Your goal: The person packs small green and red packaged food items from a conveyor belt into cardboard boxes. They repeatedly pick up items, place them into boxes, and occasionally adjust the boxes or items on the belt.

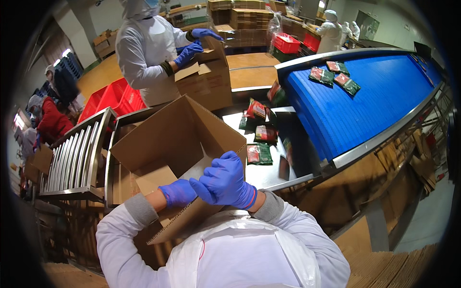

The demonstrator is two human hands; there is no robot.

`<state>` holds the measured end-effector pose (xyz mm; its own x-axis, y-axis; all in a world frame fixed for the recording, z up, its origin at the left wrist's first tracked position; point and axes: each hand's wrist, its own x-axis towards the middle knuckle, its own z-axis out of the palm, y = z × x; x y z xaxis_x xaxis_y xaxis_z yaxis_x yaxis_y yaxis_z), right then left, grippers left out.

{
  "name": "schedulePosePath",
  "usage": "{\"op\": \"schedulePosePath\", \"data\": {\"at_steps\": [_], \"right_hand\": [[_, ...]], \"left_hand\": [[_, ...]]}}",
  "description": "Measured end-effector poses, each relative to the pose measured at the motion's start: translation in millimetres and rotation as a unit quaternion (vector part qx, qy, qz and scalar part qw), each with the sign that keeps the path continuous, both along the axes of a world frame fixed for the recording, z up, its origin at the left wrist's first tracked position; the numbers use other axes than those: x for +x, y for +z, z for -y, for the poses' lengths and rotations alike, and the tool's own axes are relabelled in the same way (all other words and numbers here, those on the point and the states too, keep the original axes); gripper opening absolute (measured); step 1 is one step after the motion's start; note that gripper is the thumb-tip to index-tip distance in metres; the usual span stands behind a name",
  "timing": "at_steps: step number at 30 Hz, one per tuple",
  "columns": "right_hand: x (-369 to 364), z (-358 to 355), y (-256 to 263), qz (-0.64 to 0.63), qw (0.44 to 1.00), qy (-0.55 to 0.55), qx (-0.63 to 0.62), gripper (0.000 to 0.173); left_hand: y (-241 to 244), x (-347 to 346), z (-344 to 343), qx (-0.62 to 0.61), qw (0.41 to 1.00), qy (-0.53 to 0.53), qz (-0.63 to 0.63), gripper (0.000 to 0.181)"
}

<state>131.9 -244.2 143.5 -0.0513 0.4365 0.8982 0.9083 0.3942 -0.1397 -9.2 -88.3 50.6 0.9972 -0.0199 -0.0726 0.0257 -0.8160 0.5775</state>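
Note:
An open cardboard carton (pixel 158 144) stands tilted in front of me, its flaps raised. My left hand (pixel 178 192), in a blue glove, reaches over the near flap (pixel 180 219), and its fingers are partly hidden. Close beside it, my right hand (pixel 225 178) is at the carton's right near corner with its fingers curled; whether they grip anything is hidden. A pale grey-white patch (pixel 196 169) shows inside the carton behind my hands. To the right, several red-and-green packets (pixel 259 154) lie on a shiny metal tray (pixel 257 176).
A blue conveyor belt (pixel 345 108) carries a few packets (pixel 321 76) at the right. Blurred packets (pixel 276 93) are at its end. Across from me, a person in white (pixel 151 54) handles another carton (pixel 209 88). A roller conveyor (pixel 74 158) and red crates (pixel 115 97) stand left.

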Motion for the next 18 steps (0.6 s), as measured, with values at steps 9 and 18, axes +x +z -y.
{"op": "schedulePosePath", "data": {"at_steps": [9, 18], "right_hand": [[36, 9, 16, 0.066, 0.996, 0.058, -0.017, 0.044], [27, -39, 15, 0.159, 0.894, 0.185, -0.376, 0.062]], "left_hand": [[140, 55, 21, 0.185, 0.966, 0.083, 0.161, 0.021], [180, -32, -67, 0.249, 0.773, 0.509, 0.285, 0.015]]}}
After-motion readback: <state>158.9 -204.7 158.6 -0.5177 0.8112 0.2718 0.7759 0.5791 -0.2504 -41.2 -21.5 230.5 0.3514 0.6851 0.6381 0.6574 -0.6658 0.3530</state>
